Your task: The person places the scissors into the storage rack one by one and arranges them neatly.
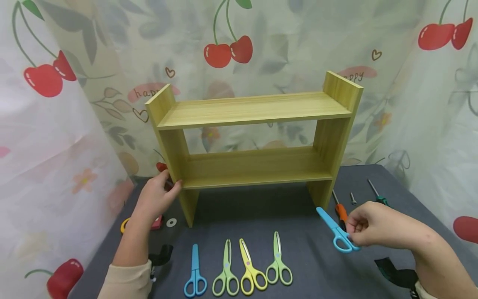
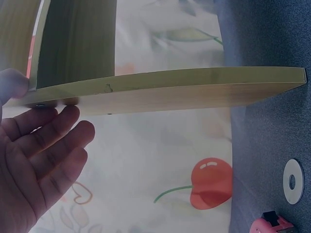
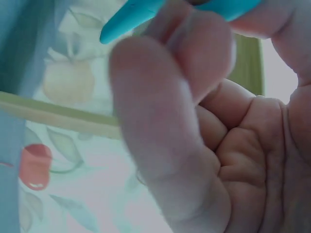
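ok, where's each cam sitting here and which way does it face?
Head: on the head, facing forward and down at the wooden shelf; both forearms, left hand, right hand holding the blue scissors.
Left wrist: by the left hand, facing along the shelf's side panel; palm and fingers show.
Right wrist: under the right hand, facing its palm.
Shared: shelf and scissors.

Improvised craft or recording corner: cherry-print curtain [image 1: 231, 45] draped on three sides, dark grey cloth-covered table [image 1: 261, 211], small wooden shelf unit [image 1: 254, 137], row of children's scissors [image 1: 239, 268], screwdrivers [image 1: 340, 209], tape measure [image 1: 154, 223].
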Available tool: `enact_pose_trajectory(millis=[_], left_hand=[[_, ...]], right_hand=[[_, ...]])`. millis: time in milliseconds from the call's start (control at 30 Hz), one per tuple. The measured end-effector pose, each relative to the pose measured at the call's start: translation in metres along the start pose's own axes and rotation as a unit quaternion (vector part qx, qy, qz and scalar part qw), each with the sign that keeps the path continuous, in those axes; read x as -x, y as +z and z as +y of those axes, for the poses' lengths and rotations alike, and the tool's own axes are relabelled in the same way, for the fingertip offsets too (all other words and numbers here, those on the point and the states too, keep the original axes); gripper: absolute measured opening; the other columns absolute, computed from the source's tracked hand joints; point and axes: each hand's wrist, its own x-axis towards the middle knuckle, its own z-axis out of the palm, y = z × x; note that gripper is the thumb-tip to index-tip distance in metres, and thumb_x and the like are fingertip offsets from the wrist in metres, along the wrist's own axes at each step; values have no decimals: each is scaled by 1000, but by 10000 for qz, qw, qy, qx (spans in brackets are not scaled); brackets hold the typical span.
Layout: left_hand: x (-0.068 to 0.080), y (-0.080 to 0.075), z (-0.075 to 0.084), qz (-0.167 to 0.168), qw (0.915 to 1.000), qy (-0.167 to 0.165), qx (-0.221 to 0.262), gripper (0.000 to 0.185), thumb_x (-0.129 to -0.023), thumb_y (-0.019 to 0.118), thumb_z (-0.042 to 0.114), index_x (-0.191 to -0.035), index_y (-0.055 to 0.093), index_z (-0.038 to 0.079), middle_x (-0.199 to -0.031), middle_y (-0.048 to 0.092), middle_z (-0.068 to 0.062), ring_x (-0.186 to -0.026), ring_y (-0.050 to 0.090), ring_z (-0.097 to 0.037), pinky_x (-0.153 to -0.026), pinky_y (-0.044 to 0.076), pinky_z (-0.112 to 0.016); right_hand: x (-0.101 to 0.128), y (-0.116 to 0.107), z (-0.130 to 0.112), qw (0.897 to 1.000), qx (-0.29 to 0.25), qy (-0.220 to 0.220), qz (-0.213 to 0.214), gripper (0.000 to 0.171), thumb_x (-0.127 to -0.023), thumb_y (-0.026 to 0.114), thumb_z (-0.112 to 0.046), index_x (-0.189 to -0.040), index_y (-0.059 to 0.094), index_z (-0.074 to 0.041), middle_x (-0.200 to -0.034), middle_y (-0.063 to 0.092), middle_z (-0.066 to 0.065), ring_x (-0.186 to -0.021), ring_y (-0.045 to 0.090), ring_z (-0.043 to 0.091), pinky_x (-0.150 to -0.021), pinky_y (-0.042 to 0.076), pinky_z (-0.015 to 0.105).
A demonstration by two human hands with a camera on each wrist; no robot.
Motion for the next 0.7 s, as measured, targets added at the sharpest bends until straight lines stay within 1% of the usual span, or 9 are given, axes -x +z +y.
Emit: enact_pose_trajectory(millis=[167, 267, 400, 533, 600, 700], left_hand=[[0, -1, 1, 34, 10000, 16, 8, 31, -101, 59, 31, -113, 61, 2, -94, 69, -10, -82, 66, -25, -71, 52, -43], [0, -2, 0, 61, 10000, 29, -10, 30, -101, 59, 30, -112, 61, 2, -93, 69, -11, -82, 66, -25, -71, 52, -44], [0, -3, -1, 95, 9999, 27, -34, 29, -101, 60, 29, -111, 61, 2, -92, 69, -11, -81, 66, -25, -70, 52, -44], [0, -2, -2, 120, 9999, 39, -26, 28, -101, 60, 28, -110, 61, 2, -91, 69, -10, -79, 66, -25, -70, 53, -44], [0, -1, -2, 113, 9999, 52, 3, 28, -101, 60, 28, -110, 61, 2, -90, 69, -10, -79, 66, -25, -70, 53, -44], [-1, 2, -3, 108, 9999, 71, 53, 28, -100, 60, 28, -110, 61, 2, -90, 69, -9, -79, 66, -24, -70, 53, -44]], right_hand=[[16, -9, -2, 9982, 251, -112, 535, 9, -85, 73, -5, -84, 67, -12, -68, 59, -7, -62, 51, 6, -56, 42, 26], [24, -12, -3, 9943, 486, -337, 891, 12, -86, 73, -3, -85, 67, -14, -67, 59, -9, -62, 53, 6, -56, 42, 26], [31, -16, -5, 9886, 530, -483, 1323, 13, -89, 72, -2, -88, 69, -15, -68, 63, -8, -62, 57, 8, -57, 42, 25], [37, -17, -8, 9838, 465, -321, 1704, 9, -91, 70, -1, -91, 69, -10, -72, 65, -5, -64, 60, 12, -58, 44, 25], [38, -17, -10, 9812, 435, -153, 1874, 6, -92, 70, -1, -92, 69, -8, -74, 66, -4, -65, 60, 13, -58, 44, 26], [40, -16, -15, 9767, 410, 104, 2103, 4, -93, 70, -4, -93, 69, -8, -76, 66, -2, -67, 60, 15, -60, 44, 26]])
